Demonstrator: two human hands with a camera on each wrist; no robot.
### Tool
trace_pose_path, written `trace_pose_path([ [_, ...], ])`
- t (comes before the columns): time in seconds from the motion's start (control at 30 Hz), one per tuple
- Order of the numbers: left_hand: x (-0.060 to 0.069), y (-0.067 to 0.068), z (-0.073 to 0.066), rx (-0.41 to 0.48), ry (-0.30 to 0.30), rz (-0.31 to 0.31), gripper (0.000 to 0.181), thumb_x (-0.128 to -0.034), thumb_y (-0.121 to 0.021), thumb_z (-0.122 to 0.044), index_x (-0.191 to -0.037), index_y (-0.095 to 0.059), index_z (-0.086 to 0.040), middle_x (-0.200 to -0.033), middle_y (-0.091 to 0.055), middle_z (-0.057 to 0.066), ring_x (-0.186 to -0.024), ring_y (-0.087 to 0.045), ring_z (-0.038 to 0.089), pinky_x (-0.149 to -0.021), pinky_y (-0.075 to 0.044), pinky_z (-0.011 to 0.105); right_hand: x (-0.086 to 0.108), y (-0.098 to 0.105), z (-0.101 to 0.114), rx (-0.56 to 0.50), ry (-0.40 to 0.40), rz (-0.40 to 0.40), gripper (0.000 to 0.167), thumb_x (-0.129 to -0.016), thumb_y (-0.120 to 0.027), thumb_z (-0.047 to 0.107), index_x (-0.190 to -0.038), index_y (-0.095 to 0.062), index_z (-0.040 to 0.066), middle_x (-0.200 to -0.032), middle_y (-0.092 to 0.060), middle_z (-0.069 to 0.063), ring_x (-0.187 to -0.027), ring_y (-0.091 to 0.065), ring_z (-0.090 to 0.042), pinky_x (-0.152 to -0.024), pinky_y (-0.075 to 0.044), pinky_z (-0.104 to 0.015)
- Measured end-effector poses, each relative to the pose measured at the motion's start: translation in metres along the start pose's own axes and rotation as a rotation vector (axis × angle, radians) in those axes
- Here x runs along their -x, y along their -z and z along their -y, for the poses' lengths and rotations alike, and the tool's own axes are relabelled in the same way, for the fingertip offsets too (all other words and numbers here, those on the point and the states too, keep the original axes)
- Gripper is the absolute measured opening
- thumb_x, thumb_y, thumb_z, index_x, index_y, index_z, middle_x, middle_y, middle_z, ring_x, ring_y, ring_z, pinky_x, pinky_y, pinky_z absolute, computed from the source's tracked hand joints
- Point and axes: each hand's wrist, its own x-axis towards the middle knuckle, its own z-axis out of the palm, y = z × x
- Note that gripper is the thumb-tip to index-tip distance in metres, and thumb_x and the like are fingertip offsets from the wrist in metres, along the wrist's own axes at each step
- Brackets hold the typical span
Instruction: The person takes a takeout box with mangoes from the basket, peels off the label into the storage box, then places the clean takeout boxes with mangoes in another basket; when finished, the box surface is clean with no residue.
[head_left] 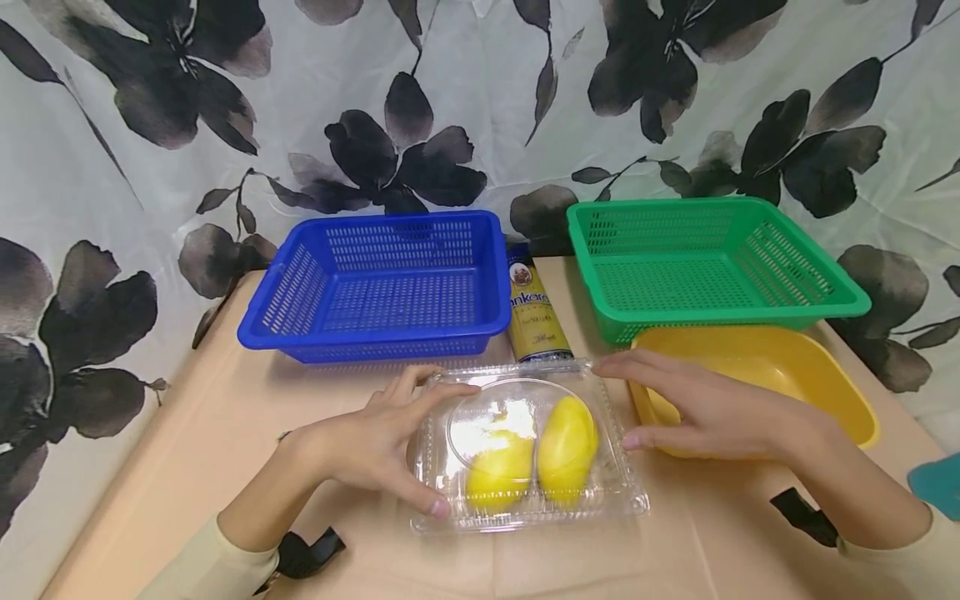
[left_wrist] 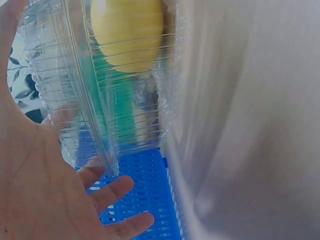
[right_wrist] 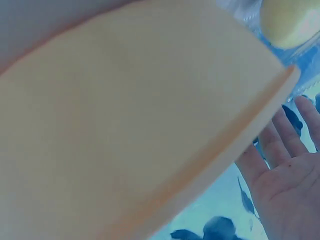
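The left grip [head_left: 367,443], fingers spread and relaxed, touches the left side of a clear container [head_left: 540,520] on the bench [head_left: 570,571]; the right grip [head_left: 705,410], also loose, has thumb and fingertips at its right edge. Inside, two yellow fruits [head_left: 567,446] sit side by side. Farther right is a yellow tray [head_left: 757,367]; beyond, a yellow packet [head_left: 538,321] lies between a blue basket [head_left: 405,300], left, and a green basket [head_left: 697,287], right.

The left grip [head_left: 378,437] is spread, thumb apart, while the right grip [head_left: 705,410] points inward, fingers extended.
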Motion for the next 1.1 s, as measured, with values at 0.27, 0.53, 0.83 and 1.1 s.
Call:
trace_pose_path([
  [0.27,0.0,0.001,0.0,0.012,0.006,-0.001,0.112,-0.0609,-0.083,-0.078,-0.153,-0.019,-0.064,-0.162,-0.011,0.002,-0.15,-0.018,0.038,-0.108,-0.029,0.077,0.001,-0.007,0.003,-0.035,0.006,0.021,0.078,-0.091,-0.068,0.062,-0.156,-0.039,0.032,-0.162,-0.04,-0.001,-0.147,-0.04,-0.036,-0.108,-0.043,-0.063],
  [0.53,0.001,-0.001,0.003,0.122,0.005,0.044,0.111,-0.0657,-0.086,-0.069,-0.154,-0.019,-0.061,-0.163,-0.001,0.002,-0.139,-0.039,0.036,-0.108,-0.041,0.063,0.006,-0.017,0.008,-0.059,-0.009,0.049,0.1,-0.082,-0.078,0.061,-0.163,-0.025,0.038,-0.169,-0.025,-0.008,-0.15,-0.034,-0.044,-0.104,-0.044,-0.068],
  [0.83,0.004,0.003,0.001,0.123,-0.072,0.054,0.116,-0.0706,-0.088,-0.061,-0.161,-0.015,-0.049,-0.169,0.012,0.007,-0.154,-0.015,0.039,-0.11,-0.039,0.066,0.009,-0.028,0.01,-0.048,-0.011,0.025,0.116,-0.072,-0.083,0.066,-0.164,-0.019,0.037,-0.172,-0.017,-0.007,-0.15,-0.029,-0.047,-0.109,-0.035,-0.073],
  [1.1,0.01,0.001,0.001,0.142,-0.182,0.022,0.122,-0.0691,-0.093,-0.054,-0.163,-0.015,-0.042,-0.169,0.016,0.006,-0.145,-0.036,0.03,-0.104,-0.05,0.051,0.016,-0.028,0.015,-0.086,-0.082,0.007,0.11,-0.076,-0.083,0.061,-0.163,-0.019,0.044,-0.172,-0.014,-0.003,-0.151,-0.023,-0.05,-0.105,-0.035,-0.077],
])
